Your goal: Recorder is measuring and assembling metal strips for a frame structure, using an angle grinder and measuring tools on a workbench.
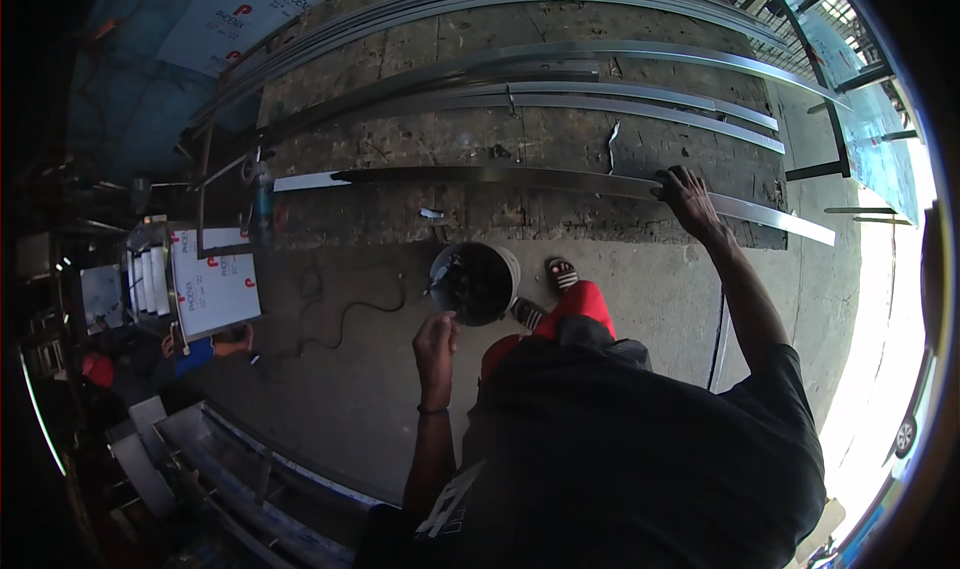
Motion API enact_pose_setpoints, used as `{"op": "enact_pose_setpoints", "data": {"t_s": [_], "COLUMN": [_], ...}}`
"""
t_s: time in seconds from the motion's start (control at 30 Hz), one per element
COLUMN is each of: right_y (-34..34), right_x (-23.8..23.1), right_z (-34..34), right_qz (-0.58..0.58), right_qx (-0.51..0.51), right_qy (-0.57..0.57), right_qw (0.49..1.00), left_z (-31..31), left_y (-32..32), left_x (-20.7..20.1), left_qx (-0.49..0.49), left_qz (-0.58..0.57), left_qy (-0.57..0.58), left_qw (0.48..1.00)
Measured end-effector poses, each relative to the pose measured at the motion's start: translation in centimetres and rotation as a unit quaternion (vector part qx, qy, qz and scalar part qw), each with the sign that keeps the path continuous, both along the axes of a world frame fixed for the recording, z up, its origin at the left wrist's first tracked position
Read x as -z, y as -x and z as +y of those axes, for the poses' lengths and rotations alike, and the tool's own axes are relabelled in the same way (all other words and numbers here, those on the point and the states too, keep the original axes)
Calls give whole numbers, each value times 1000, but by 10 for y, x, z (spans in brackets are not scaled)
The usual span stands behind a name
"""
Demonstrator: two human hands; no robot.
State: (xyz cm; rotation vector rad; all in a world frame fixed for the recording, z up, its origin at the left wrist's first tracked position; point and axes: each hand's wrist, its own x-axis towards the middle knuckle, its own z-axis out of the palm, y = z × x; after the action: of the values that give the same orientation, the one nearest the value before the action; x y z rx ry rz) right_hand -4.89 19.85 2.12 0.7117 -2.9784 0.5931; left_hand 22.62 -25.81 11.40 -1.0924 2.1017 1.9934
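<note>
Along the near side of the worktable lies a long metal profile (560, 178), its right end sticking out past the table's edge. My right hand (687, 199) is on it toward that end, with the fingers curled over the strip. My left hand (435, 347) is raised in front of my body, its fingers closed in a pinch. Whether anything small is between those fingers is too dark to make out. Just beyond it, a round bucket (508, 267) with dark contents stands on the floor against the table's near side.
More long metal profiles (640, 110) lie across the wooden worktable (400, 149). A thin cable (345, 319) curves over the floor. At left, a person's arm in a blue sleeve (195, 355) shows beside a white film-covered panel (215, 289). Metal frames (270, 489) lie lower left.
</note>
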Motion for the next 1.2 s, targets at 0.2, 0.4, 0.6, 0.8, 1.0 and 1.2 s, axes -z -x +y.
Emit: {"op": "enact_pose_setpoints", "data": {"t_s": [0.2, 0.4, 0.6, 0.8, 1.0, 1.2], "right_y": [-26, -30, -42, -41, -23, -2], "right_x": [-2, 11, 2, -8, -25, -44], "right_z": [-17, -14, -11, -8, -9, -42], "right_qz": [58, 91, 103, 100, 34, -26], "right_qx": [21, 27, -46, -56, -72, -106], "right_qy": [-42, -37, -44, -57, -17, 102], "right_qw": [997, 995, 993, 992, 997, 989], "left_z": [0, 0, 1, 22, 51, 54], "left_y": [-40, -61, -38, 13, 86, 129], "left_x": [0, 8, 6, 13, 31, 34], "left_qx": [-52, -74, -76, -91, -43, 35], "left_qz": [24, 23, 69, 81, 38, 20], "left_qy": [-33, -45, -28, -37, 28, 238], "left_qw": [998, 996, 994, 992, 998, 970]}}
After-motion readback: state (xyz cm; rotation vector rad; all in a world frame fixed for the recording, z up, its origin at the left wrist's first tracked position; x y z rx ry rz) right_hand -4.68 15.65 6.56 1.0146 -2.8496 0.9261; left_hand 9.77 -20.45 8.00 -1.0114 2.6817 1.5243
